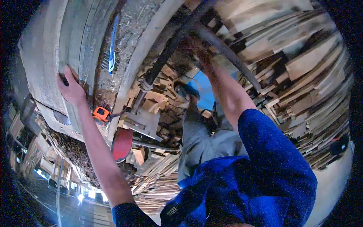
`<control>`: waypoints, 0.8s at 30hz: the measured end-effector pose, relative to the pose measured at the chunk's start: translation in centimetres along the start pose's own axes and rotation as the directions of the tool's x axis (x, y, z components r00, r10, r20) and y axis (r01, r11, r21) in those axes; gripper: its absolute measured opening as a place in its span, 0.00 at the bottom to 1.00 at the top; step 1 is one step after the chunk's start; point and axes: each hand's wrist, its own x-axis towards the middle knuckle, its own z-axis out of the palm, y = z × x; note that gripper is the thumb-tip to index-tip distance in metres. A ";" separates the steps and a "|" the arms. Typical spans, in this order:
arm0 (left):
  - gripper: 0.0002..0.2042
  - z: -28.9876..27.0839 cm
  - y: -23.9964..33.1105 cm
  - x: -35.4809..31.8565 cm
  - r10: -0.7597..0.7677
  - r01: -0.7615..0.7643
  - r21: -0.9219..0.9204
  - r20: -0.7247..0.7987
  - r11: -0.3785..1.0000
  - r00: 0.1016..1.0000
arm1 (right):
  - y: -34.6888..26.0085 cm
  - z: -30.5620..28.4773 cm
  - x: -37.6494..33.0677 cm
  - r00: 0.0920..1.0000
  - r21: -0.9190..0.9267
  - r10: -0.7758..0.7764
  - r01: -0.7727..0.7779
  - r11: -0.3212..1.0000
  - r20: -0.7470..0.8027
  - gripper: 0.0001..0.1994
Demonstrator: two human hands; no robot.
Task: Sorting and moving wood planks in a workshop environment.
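My left hand [72, 90] rests on the planks of a wooden workbench [51, 49], thumb and fingers apart, with a dark gap between them. Beside its wrist lies an orange tape measure [101, 115]. A brush with a blue handle [113, 45] lies in the dusty trough of the bench, farther off. On the other side, my right hand [196, 48] reaches down into shadow next to a dark metal bar [162, 56]. Its fingers are too dark and blurred to make out, and so is anything in them.
A toothed saw blade [60, 118] shows at the bench's left edge. Under the bars, wood offcuts [153, 100] cover the ground near my foot and a blue sheet-like thing [204, 90]. Stacked boards [314, 72] fill the right. A red rounded panel [123, 143] stands near my left forearm.
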 end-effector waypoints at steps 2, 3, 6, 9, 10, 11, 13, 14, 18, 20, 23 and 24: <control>0.39 0.3 -0.1 0.2 0.032 -0.032 -0.010 -0.030 0.999 0.999 | -0.2 0.4 1.1 1.000 -0.034 0.003 -0.003 0.999 0.021 0.17; 0.39 0.3 -0.2 0.2 0.021 -0.022 -0.015 -0.027 1.000 0.999 | -0.2 0.6 1.4 1.000 -0.051 0.005 -0.004 0.999 0.028 0.18; 0.39 0.2 -0.2 0.0 0.008 -0.008 -0.027 -0.026 1.000 1.000 | 0.2 0.9 1.6 0.999 -0.092 0.010 -0.006 0.996 0.041 0.18; 0.39 0.1 -1.1 0.0 0.003 -0.003 -0.006 -0.023 1.000 1.000 | 1.1 0.8 0.5 0.998 -0.140 0.013 -0.005 0.990 0.057 0.18; 0.39 -0.2 -1.8 0.3 -0.013 0.013 0.011 -0.005 1.000 1.000 | 1.3 0.7 0.1 0.998 -0.157 0.014 -0.005 0.988 0.058 0.18; 0.40 -0.3 -2.3 0.1 0.064 -0.063 0.058 -0.015 0.996 0.998 | 1.6 0.5 -0.3 0.998 -0.187 0.019 -0.006 0.982 0.063 0.18; 0.40 -0.2 -1.5 -0.4 0.098 -0.096 0.074 -0.036 0.993 0.994 | 2.1 -0.7 -1.3 0.998 -0.274 0.024 -0.005 0.962 0.066 0.18; 0.39 0.3 0.0 -0.9 0.057 -0.055 0.037 -0.048 0.998 0.997 | 2.4 -2.0 -1.6 0.998 -0.331 0.025 -0.005 0.944 0.056 0.19; 0.37 0.4 2.2 -2.3 -0.068 0.070 0.077 -0.035 0.995 0.997 | 0.8 -3.7 -6.1 0.976 -0.659 0.077 0.078 0.748 0.204 0.19; 0.36 -0.3 1.7 -3.1 -0.073 0.081 0.095 -0.080 0.992 0.994 | -2.2 -1.9 -11.0 0.855 -0.729 0.213 0.243 0.640 0.472 0.19; 0.38 -2.0 1.1 -3.5 -0.087 0.094 0.099 -0.074 0.991 0.993 | -17.1 1.6 -21.0 0.295 -0.575 0.493 0.397 0.715 0.818 0.19; 0.39 -2.3 1.3 -3.4 -0.090 0.096 0.107 -0.059 0.990 0.994 | -23.4 2.6 -23.3 0.143 -0.527 0.513 0.358 0.771 0.847 0.20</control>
